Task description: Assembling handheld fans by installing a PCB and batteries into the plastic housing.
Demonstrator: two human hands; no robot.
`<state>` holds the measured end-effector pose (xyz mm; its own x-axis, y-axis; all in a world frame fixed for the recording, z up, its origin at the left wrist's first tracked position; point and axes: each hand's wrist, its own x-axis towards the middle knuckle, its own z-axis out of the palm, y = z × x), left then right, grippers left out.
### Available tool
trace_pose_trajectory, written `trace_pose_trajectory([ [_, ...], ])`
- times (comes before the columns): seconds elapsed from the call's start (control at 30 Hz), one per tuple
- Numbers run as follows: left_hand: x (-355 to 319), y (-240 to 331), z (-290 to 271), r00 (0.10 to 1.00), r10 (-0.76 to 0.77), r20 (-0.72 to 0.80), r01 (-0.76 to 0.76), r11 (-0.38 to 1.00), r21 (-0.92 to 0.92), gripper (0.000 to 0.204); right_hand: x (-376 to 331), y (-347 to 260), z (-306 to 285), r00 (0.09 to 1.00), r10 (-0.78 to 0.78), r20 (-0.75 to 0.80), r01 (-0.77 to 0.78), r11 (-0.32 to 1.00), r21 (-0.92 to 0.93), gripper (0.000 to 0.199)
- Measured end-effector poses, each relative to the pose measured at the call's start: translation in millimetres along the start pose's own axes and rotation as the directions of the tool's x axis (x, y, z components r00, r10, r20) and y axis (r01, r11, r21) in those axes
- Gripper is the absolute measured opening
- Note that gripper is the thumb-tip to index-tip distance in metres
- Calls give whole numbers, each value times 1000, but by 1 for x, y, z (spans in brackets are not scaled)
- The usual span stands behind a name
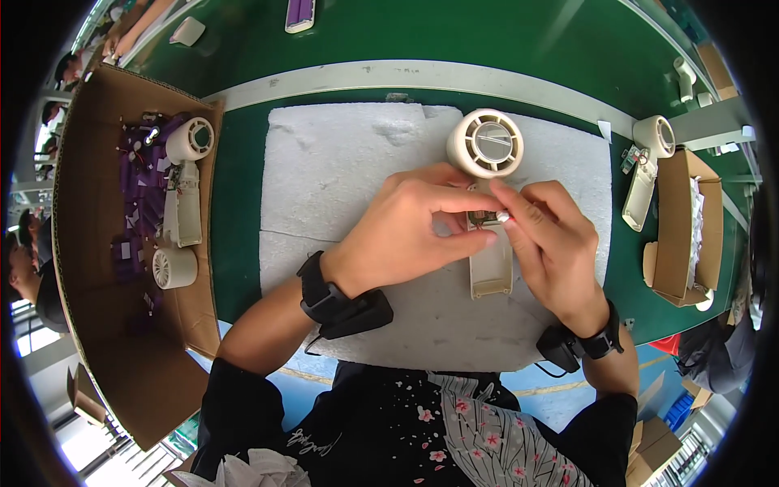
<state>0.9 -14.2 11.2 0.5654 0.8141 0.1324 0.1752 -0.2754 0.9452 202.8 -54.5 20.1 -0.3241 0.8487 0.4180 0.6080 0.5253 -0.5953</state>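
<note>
Head view, fan: the cream fan (493,142) lies on the white slab (324,187) in front of us, head away from us and handle (491,274) toward us.
Left hand: our left hand (410,223) reaches across the upper handle, thumb and forefinger curved with a gap between them; the other fingers are mostly hidden, so we cannot tell how firmly it grips.
Right hand: our right hand (556,243) has thumb and forefinger brought together on what looks like a small white piece (502,217), at the handle's right edge.
Board: the small board (484,217) shows in the handle between our hands.
Done: we judge the head and handle shell are joined, with the board at least laid in place.
Left: the handle is open and uncovered, so settling the inner parts and closing it seem to remain.
Right side: a second fan (654,136), also open, lies on the green bench (239,203) beside the right carton (675,219).
Left side: the left carton (105,349) holds purple packs (146,187) and more fan parts (185,203).
</note>
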Motion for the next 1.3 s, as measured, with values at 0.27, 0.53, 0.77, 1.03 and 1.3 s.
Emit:
trace_pose_trajectory([
  [0.27,-1,0,-2,999,15,40,-18,997,78,22,-1,-4,8,999,-22,-40,18,995,-101,31],
  [0.53,-1,-1,-2,999,-29,31,29,1000,-5,18,5,-7,1,987,146,-74,-141,988,67,14],
  [0.77,0,-7,3,997,45,-58,-46,999,-23,18,4,-1,-1,984,169,50,-175,974,147,10],
  [1.03,1,1,-6,993,-88,74,89,996,-9,20,4,-2,1,997,16,-70,-13,999,42,9],
  [1.3,-2,6,-3,999,-32,34,33,999,-31,21,1,-6,4,999,-52,-12,51,995,-81,12],
])
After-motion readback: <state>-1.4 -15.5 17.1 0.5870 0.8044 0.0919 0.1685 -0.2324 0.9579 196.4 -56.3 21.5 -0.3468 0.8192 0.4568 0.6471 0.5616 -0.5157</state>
